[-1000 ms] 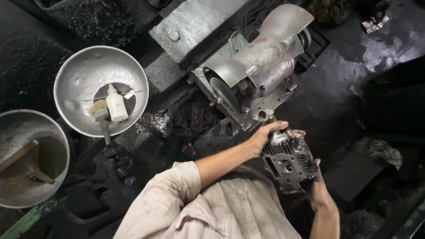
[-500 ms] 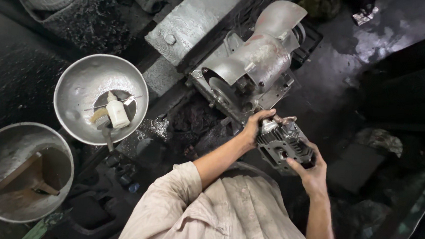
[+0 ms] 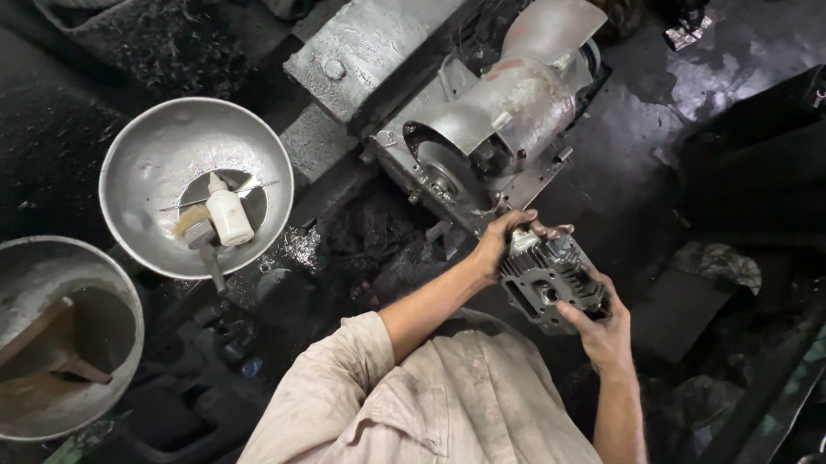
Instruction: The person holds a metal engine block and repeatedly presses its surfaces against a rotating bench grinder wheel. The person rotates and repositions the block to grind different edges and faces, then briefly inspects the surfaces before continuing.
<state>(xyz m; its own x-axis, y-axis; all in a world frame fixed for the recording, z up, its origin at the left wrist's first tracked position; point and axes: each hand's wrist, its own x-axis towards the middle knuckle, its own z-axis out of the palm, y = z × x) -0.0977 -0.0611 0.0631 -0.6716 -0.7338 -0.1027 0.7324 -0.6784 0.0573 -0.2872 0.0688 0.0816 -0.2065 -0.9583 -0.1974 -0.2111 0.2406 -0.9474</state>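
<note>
Now both hands grip the finned engine block (image 3: 553, 282) just below the grey machine (image 3: 492, 136): left hand (image 3: 502, 240) clasped at its top, right hand (image 3: 600, 325) underneath, turning it for inspection.

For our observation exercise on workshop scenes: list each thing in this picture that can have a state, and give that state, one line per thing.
finned engine block: lifted, gripped from both sides.
left hand: closed on the block's upper end.
right hand: closed on the block's lower side.
grey machine: resting on the dark floor, untouched.
upper metal bowl: upright, holding a white bottle lying down and a brush.
lower metal bowl: upright, holding a wooden piece.
</note>
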